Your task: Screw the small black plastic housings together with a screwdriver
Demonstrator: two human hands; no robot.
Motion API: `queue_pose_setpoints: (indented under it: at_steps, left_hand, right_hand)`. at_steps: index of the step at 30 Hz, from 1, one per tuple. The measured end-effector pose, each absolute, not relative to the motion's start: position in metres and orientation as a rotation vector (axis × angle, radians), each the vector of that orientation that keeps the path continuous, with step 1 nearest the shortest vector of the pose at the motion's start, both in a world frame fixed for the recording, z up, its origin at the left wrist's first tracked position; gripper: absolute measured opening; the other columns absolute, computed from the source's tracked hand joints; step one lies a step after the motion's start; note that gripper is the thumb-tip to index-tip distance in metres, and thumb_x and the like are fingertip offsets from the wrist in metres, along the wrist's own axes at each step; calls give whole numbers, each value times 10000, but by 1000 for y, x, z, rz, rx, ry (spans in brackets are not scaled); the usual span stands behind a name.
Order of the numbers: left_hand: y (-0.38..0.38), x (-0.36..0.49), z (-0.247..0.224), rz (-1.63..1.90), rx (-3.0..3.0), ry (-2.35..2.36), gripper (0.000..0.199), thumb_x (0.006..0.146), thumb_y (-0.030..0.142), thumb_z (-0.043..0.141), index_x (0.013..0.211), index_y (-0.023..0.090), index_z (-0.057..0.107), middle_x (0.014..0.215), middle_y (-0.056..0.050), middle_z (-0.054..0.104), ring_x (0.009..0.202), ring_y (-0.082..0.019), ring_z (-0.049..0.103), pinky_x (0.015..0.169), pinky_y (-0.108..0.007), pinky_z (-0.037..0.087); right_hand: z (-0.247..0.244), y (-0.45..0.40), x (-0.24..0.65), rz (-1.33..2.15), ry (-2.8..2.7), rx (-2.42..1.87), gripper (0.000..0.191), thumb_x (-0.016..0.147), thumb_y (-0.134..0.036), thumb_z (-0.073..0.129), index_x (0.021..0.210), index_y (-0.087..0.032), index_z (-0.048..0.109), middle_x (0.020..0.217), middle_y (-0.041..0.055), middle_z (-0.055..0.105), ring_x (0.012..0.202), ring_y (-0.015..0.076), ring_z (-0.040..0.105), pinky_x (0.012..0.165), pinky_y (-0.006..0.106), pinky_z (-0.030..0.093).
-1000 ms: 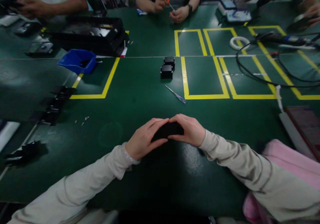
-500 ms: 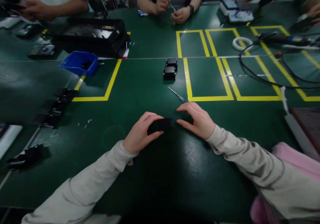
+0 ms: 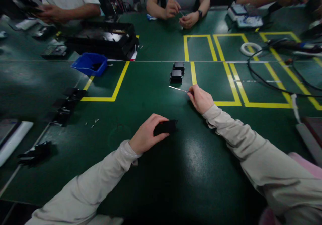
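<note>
My left hand (image 3: 150,133) is closed round a black box-shaped part (image 3: 166,127) on the green table (image 3: 141,178), its right end showing past my fingers. Further up and to the right, my right hand (image 3: 200,98) pinches the handle of a thin screwdriver (image 3: 178,89), whose metal shaft points left. Just beyond the shaft stand two black boxes, one nearer (image 3: 176,76) and one behind it (image 3: 179,67). A few tiny screws (image 3: 95,122) lie left of my left hand.
A blue bin (image 3: 90,64) and a large black tray (image 3: 125,40) are at the back left. Black parts (image 3: 64,107) line the left side. Cables (image 3: 266,80) lie on the right. Across the table, people's hands (image 3: 188,18) are at work.
My right hand has moved up and taken hold of the screwdriver, which has turned to lie more level. My left hand still holds the black part. The whole view has shifted slightly.
</note>
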State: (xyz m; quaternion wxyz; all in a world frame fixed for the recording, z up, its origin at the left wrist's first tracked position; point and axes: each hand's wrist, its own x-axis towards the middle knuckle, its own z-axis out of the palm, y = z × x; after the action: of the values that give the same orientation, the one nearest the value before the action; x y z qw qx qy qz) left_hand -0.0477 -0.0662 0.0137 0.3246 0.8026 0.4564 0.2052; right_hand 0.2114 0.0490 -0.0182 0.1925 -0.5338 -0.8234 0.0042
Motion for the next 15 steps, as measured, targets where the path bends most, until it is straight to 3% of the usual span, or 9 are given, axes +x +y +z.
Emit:
queue_pose_setpoints:
  at_steps: [4, 6, 9, 11, 15]
  left_hand:
    - [-65, -47, 13, 536, 2112, 1183, 388, 891, 346, 685, 1224, 193, 557, 1194, -72, 561, 1124, -207, 551, 1001, -377, 462]
    - [-64, -48, 12, 528, 2112, 1176, 386, 886, 333, 689, 1220, 191, 557, 1194, -73, 562, 1125, -209, 550, 1000, -378, 459]
    - [-63, -48, 13, 521, 2099, 1174, 380, 880, 317, 691, 1210, 189, 555, 1191, -76, 566, 1121, -210, 552, 997, -381, 461]
    - [-63, -48, 14, 532, 2083, 1169, 377, 881, 323, 689, 1203, 185, 552, 1185, -78, 568, 1112, -210, 554, 986, -377, 468]
    - [-72, -57, 26, 549, 2066, 1182, 384, 904, 365, 666, 1225, 196, 539, 1201, -72, 567, 1123, -199, 558, 995, -349, 469]
  right_hand:
    - [-5, 79, 192, 31, -2192, -1520, 312, 990, -345, 336, 1156, -156, 521, 1023, 103, 692, 852, 199, 649, 709, 319, 478]
    - [0, 97, 183, 31, -2224, -1562, 306, 971, -394, 410, 1093, -171, 579, 944, 78, 703, 849, 221, 657, 709, 336, 486]
    - [2, 123, 178, -74, -2215, -1450, 327, 984, -313, 368, 1056, -173, 655, 1115, 106, 677, 1063, 251, 621, 891, 387, 501]
    - [-2, 137, 178, -65, -2204, -1344, 385, 984, -293, 364, 1243, -201, 633, 1275, 98, 635, 1175, 268, 569, 1000, 431, 473]
    - [-15, 153, 176, 28, -2286, -1281, 438, 970, -262, 382, 1345, -200, 600, 1370, 96, 608, 1215, 279, 548, 1042, 460, 468]
